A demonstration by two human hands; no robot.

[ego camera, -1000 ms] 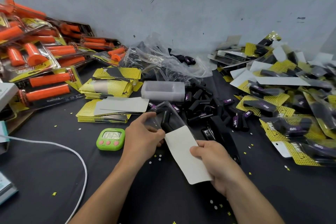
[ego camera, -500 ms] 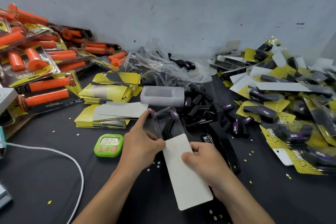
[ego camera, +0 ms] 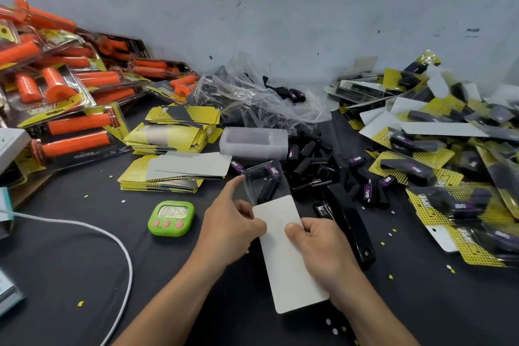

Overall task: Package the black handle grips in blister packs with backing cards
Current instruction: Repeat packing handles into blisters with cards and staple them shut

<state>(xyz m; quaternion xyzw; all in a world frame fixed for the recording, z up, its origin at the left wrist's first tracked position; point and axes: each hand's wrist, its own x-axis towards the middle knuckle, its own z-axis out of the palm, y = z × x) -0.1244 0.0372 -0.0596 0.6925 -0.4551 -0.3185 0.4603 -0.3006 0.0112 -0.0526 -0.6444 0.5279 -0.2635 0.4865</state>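
A clear blister pack (ego camera: 264,177) with black handle grips (ego camera: 268,189) inside lies on the dark table in front of me. My left hand (ego camera: 233,227) holds its near left edge, index finger stretched along the side. My right hand (ego camera: 317,244) pinches a backing card (ego camera: 286,255), white side up, whose far end meets the blister's near end. Loose black grips (ego camera: 311,160) with purple labels lie heaped just beyond. Stacks of yellow backing cards (ego camera: 174,174) sit to the left.
A green timer (ego camera: 171,218) sits left of my hands, a black stapler (ego camera: 351,222) to their right. Packed black grips (ego camera: 438,171) pile up at right, orange packed grips (ego camera: 70,93) at left. A white cable (ego camera: 106,236) crosses the near left. Clear trays (ego camera: 252,140) and plastic bags lie behind.
The card has turned from a slant to line up lengthwise with the blister, and its far end now meets the blister's near end. Both hands stay on their pieces.
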